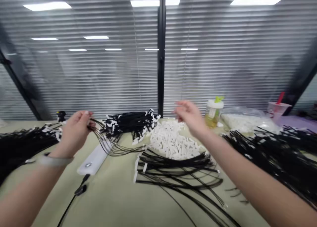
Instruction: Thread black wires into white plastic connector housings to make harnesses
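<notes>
Left hand (76, 127): fingers pinched on thin black cables (99, 129), left of centre. Right hand (189, 116) by the heap of white pieces (170, 139), fingers loosely curled; blurred, cannot tell if holding. Far bundle (131, 119) white-tipped, presumably done; many pieces left. White bar (92, 159) beneath the held cables, possible snag. Far right: jar (212, 116), plastic bag (247, 121)
</notes>
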`<control>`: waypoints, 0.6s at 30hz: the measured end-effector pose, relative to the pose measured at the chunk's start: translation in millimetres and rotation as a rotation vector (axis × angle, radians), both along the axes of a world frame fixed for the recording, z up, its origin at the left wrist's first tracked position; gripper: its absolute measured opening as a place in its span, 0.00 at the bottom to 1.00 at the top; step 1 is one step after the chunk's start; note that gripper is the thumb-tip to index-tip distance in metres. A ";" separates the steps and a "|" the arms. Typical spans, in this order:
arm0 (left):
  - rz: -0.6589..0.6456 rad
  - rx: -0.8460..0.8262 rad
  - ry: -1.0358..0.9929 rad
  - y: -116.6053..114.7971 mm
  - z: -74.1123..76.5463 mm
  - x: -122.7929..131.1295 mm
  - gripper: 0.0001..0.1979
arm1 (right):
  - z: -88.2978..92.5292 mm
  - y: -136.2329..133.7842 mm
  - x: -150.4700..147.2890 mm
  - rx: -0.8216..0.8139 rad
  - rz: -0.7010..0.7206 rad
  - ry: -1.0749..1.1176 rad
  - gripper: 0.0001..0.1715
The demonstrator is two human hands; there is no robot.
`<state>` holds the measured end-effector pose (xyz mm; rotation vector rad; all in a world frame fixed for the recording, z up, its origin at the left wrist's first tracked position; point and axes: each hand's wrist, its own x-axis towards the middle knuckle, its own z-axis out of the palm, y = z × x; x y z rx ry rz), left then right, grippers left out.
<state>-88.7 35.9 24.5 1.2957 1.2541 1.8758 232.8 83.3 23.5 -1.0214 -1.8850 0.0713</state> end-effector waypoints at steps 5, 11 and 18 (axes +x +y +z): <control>-0.062 0.065 0.080 44.0 7.3 25.5 0.07 | -53.7 12.0 -67.2 -0.102 0.234 -0.302 0.43; 0.052 0.232 0.151 69.0 46.8 52.3 0.08 | -41.6 30.9 -93.5 -0.096 0.228 -0.523 0.14; 0.639 -0.025 0.998 80.0 8.4 -4.1 0.13 | -17.8 93.2 -86.7 0.092 -0.108 -0.560 0.26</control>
